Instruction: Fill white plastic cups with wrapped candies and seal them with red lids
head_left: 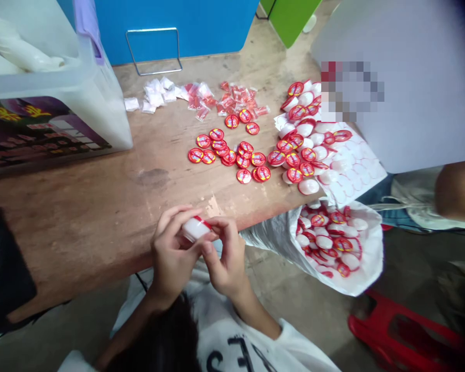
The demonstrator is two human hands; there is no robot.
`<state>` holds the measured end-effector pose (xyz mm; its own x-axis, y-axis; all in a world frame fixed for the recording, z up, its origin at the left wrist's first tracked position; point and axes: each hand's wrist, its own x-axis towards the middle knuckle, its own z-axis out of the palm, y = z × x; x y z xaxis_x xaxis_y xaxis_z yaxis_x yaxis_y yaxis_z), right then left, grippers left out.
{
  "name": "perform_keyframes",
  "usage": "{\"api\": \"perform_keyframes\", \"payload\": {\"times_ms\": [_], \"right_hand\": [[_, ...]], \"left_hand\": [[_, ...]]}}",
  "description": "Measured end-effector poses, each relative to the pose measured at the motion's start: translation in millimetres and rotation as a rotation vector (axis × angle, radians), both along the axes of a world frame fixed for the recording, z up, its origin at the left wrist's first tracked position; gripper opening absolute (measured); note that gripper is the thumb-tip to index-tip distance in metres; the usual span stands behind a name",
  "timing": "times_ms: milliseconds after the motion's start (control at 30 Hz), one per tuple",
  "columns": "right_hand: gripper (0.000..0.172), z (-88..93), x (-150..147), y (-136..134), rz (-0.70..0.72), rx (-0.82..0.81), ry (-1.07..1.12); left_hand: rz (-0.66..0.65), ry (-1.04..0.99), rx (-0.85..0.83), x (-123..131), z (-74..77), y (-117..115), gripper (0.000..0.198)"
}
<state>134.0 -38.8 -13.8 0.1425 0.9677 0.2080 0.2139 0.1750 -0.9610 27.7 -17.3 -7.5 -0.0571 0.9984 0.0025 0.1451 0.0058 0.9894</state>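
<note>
Over the table's front edge, my left hand point(174, 248) and my right hand point(227, 253) are closed around one small white cup with a red lid point(196, 228). The cup lies tilted on its side between my fingertips, and its printed face is hidden. Beyond my hands, loose round red lids point(228, 155) with a colourful print are scattered on the wooden table point(147, 181). Farther back lie a heap of red sachets point(238, 98) and a heap of white sachets point(158, 94).
Lidded white cups point(294, 155) are piled at the right beside a white sheet point(356, 165). Below them, an open white sack point(368, 279) holds many more. A translucent bin point(112, 113) stands at the left. A blue panel point(201, 31) closes off the back; a red stool point(411, 330) is lower right.
</note>
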Motion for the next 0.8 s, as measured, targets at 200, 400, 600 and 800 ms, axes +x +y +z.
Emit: {"api": "perform_keyframes", "payload": {"times_ms": [200, 400, 600, 800], "right_hand": [[0.038, -8.5, 3.8, 1.8, 0.066, -0.001, 0.007], [0.036, -15.3, -6.1, -0.8, -0.118, 0.038, 0.045], [0.038, -11.1, -6.2, 1.9, -0.081, 0.102, 0.022], [0.043, -9.8, -3.7, 6.2, -0.088, 0.101, -0.026]], "left_hand": [[-0.002, -0.604, -0.490, 3.5, 1.2, 11.2, 0.040], [-0.028, -0.718, -0.552, 5.6, -1.2, 10.8, 0.040], [-0.055, -0.707, -0.540, 9.8, 2.2, 6.0, 0.040], [-0.055, -0.717, -0.569, 7.9, 3.0, 5.5, 0.042]]}}
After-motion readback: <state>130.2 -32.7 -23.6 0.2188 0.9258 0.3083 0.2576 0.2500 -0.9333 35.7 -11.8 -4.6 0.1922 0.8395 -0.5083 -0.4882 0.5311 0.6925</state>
